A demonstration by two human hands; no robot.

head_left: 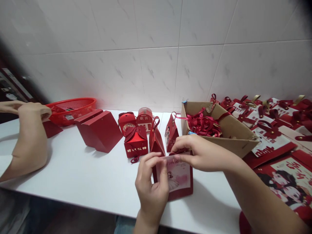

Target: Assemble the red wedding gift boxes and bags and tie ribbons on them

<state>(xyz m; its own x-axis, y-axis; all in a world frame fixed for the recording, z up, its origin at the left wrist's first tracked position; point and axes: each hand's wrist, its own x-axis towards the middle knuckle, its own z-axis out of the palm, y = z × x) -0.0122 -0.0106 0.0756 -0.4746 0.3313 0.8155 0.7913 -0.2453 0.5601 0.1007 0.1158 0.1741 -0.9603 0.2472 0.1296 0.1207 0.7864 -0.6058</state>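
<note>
A dark red paper gift box [180, 194] stands upright on the white table in front of me, its pale pink panel printed with a figure in a dress. My left hand [153, 182] pinches its top edge at the left, thumb against the panel. At the right end of the same edge, my right hand [197, 152] grips the top with its fingers pressed together; my fingers partly cover the closure. Close behind are a tent-shaped red box [156, 139] with a ribbon loop and a second tent-shaped box [171, 133].
A cardboard box [234, 146] of red ribbons [203, 123] stands right of my hands. Several finished-looking gift bags [268, 139] crowd the right side. Red boxes [99, 130], a small box with gold lettering [136, 144] and a red basket [80, 109] stand leftward, near another person's arm [31, 139].
</note>
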